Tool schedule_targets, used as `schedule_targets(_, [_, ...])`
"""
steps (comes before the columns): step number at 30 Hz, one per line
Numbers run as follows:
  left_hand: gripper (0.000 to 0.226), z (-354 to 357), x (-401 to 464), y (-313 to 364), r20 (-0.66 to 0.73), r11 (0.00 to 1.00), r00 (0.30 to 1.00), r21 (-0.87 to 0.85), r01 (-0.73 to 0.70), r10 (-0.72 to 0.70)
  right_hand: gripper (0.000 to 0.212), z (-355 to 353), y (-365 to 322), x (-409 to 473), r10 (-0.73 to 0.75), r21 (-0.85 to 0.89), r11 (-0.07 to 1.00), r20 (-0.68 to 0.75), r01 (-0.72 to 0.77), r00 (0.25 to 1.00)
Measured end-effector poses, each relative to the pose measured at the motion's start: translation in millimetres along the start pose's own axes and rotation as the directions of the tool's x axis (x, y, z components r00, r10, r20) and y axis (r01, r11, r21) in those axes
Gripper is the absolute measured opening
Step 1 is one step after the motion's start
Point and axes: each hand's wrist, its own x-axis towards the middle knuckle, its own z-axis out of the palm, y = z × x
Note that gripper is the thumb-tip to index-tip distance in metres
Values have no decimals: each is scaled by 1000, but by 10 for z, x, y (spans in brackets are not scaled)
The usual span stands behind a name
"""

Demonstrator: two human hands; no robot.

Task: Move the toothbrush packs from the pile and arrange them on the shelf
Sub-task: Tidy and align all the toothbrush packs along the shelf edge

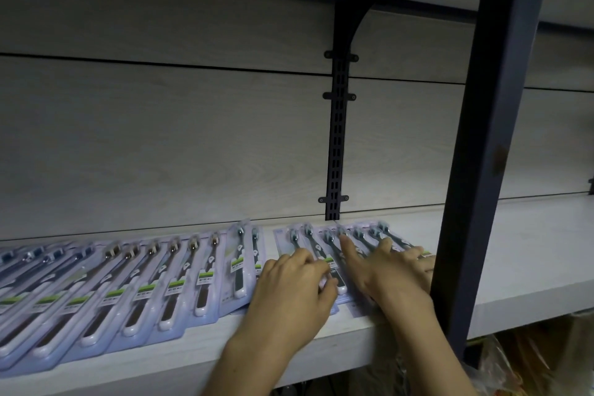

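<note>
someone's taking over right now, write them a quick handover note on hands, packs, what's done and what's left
Left hand: fingers curled on the packs at the right end of the row.
Right hand: fingers spread flat, pressing the rightmost toothbrush packs.
Packs: a long overlapping row lies on the shelf, running from the left edge to just left of the dark post.
Done: most of the row is laid out.
Left: straighten the last group under the hands. The pile is not in view, so I cannot tell how many remain.
</note>
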Motion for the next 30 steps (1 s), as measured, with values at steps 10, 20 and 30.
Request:
schedule_targets(10, [32, 9, 6, 3, -4, 1000, 1000, 15, 2, -2, 91, 55, 71, -118, -57, 93, 994, -6, 57, 998])
schedule_targets(20, [32, 18, -8, 1, -35, 1000, 999, -14, -7, 6, 84, 107, 107, -157, -99, 115, 988, -68, 106, 993])
schedule_targets(30, [30, 53, 12, -34, -27, 994, 997, -74, -80, 78, 57, 136, 164, -110, -297, 49, 952, -79, 302, 952])
